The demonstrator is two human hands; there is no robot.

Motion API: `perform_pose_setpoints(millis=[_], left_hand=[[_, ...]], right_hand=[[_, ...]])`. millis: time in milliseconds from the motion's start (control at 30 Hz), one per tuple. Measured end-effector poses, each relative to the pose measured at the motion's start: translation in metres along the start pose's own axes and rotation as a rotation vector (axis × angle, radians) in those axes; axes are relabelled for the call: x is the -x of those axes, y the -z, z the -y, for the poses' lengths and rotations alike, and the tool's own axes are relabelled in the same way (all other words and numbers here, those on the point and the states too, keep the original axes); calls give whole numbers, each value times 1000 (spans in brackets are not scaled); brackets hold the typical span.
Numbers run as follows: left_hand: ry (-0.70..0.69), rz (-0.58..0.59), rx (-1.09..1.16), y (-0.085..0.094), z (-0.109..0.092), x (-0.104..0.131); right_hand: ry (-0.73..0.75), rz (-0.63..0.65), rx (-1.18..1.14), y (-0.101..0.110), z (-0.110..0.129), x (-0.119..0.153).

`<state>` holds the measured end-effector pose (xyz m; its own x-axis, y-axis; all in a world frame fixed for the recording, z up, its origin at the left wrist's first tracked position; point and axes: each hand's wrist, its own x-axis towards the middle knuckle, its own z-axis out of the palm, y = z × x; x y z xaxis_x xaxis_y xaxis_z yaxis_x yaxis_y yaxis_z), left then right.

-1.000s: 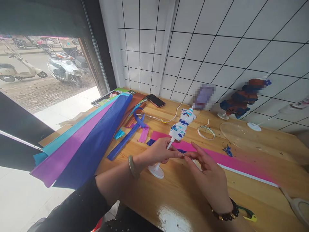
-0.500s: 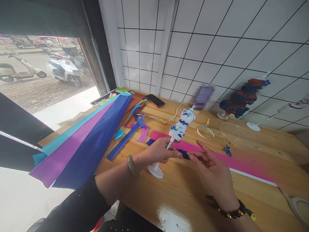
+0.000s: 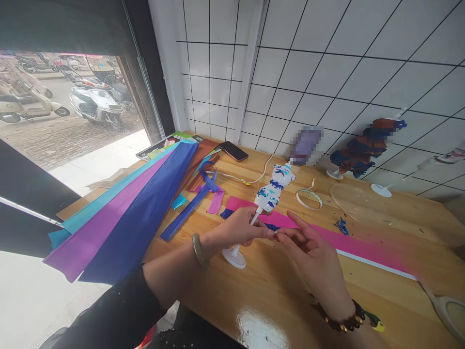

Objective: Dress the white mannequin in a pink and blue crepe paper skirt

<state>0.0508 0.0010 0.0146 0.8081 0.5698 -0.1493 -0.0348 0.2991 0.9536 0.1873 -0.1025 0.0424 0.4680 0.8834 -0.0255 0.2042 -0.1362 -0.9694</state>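
Note:
A small white dress-form figure (image 3: 271,190) with blue and teal patches leans to the right on a white pole above a round base (image 3: 234,258). My left hand (image 3: 245,227) is closed around the pole, and its thumb and fingertips also pinch a gathered dark blue crepe paper strip (image 3: 271,226). Part of this strip emerges behind the left hand. Fingertip to fingertip with it, my right hand (image 3: 310,249) pinches the strip's near end, its other fingers loosely raised. The fingers mostly hide the pinched paper. A pink sheet (image 3: 327,238) lies under and behind the hands.
Blue, purple and teal paper sheets (image 3: 134,213) fan out at the left. Beside them lie a looped blue strip (image 3: 191,218) and a phone (image 3: 234,150). A tape ring (image 3: 309,199), blue scraps (image 3: 342,226) and a decorated figure (image 3: 363,148) are farther right. A yellow-green handle (image 3: 376,322) lies by my right wrist.
My right hand has shifted slightly left, up against the left fingertips, and less blue paper shows between them. The left hand and the dress-form figure have stayed put.

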Motion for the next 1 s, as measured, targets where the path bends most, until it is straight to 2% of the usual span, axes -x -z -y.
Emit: perform_pose_setpoints(millis=[267,400,500,600,733,833,1000], left_hand=[[10,19,-44,-2,-6,4],[0,28,-56,-1,-7,3],[9,7,-42,-1,-7,3],[31,-21,-47,-1,-8,3],[27,-21,-45,-2,-8,2],[12,-4,-30,0,-6,2],[24,-14,-35,1,-6,2]], right_hand=[[-69,-3,-17,1,1,-4],[-68,-6,129,13,-3,-11],[-24,-102,407,46,-14,-30],[76,-215,872,96,-34,-60],[87,-265,1049,155,-62,-93],[119,-221,1165,173,-81,-105],[191,-95,1313,176,-103,-117]])
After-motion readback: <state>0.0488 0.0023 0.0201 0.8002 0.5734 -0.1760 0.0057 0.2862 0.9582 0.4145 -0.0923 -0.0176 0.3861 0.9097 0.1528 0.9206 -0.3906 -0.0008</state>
